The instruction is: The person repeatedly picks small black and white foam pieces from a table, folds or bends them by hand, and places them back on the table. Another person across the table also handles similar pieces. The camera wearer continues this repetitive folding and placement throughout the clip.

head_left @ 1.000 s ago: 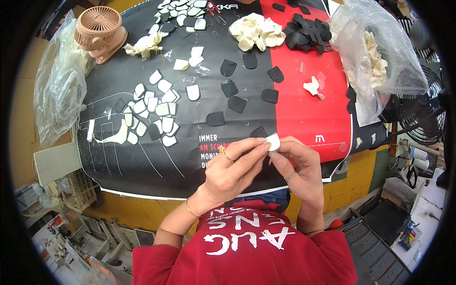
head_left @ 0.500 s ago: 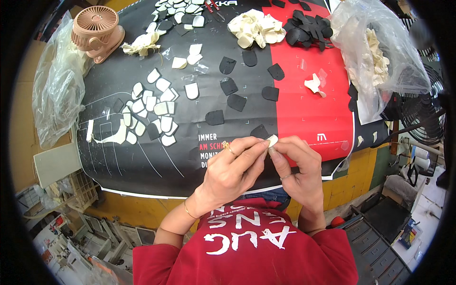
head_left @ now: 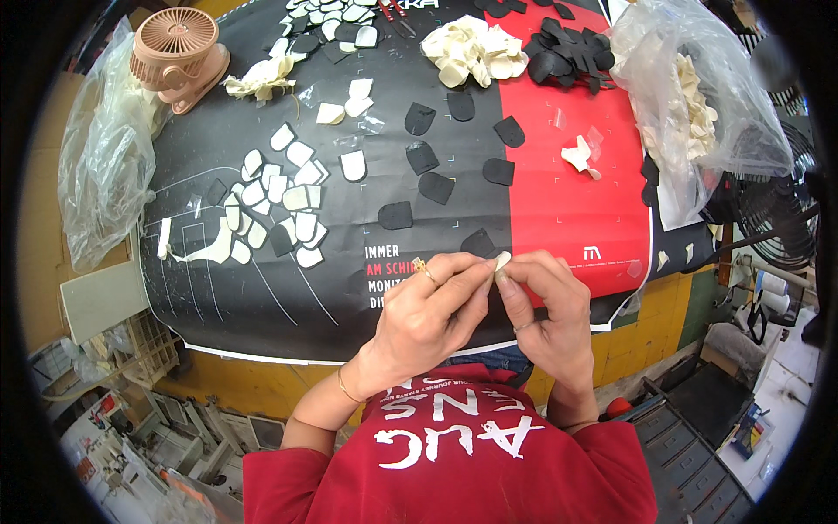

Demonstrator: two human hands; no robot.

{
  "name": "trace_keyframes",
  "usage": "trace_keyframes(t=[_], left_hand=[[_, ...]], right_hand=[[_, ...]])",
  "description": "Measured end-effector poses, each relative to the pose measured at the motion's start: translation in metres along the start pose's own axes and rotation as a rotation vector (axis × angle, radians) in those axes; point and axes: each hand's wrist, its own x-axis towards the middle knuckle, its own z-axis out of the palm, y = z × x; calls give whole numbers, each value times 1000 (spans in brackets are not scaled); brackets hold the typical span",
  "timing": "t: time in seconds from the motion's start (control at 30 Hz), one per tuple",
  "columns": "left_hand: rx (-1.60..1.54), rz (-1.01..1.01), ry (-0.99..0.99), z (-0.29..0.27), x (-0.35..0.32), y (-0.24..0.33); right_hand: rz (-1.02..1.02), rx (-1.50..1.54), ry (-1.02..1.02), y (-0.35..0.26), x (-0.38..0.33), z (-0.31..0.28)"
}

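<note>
Between the fingertips of both hands is a small cream-coloured piece [head_left: 503,259], seen tilted, its full shape partly covered. My left hand [head_left: 432,301] pinches it from the left, the other fingers curled in. From the right, my right hand [head_left: 552,306] grips it with thumb and forefinger. Just beyond the fingertips lies a black rounded patch [head_left: 477,244] on the mat. More black patches [head_left: 434,188] are spread out farther off. Left of my hands lies a loose group of cream-faced patches with dark edges [head_left: 297,198].
A black and red mat [head_left: 349,288] covers the table. Cream pieces [head_left: 471,51] and black pieces [head_left: 567,57] are heaped at the back, near red-handled scissors or pliers [head_left: 397,16]. A peach fan [head_left: 177,52] stands back left; a clear bag [head_left: 698,96] lies back right.
The cream piece has turned slightly between my fingertips. Both hands stay in nearly the same place, and the things on the mat lie as before.
</note>
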Motion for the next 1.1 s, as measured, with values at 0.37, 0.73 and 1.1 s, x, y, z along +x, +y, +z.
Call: trace_keyframes(t=[0.37, 0.73, 1.1], left_hand=[[-36, -24, 17, 3, 2, 0], [-158, -189, -222, -13, 9, -6], [-160, -193, -161, -8, 6, -5]], right_hand=[[-21, -13, 29, 2, 1, 2], [-120, -181, -54, 9, 0, 4], [-157, -238, -40, 10, 0, 6]])
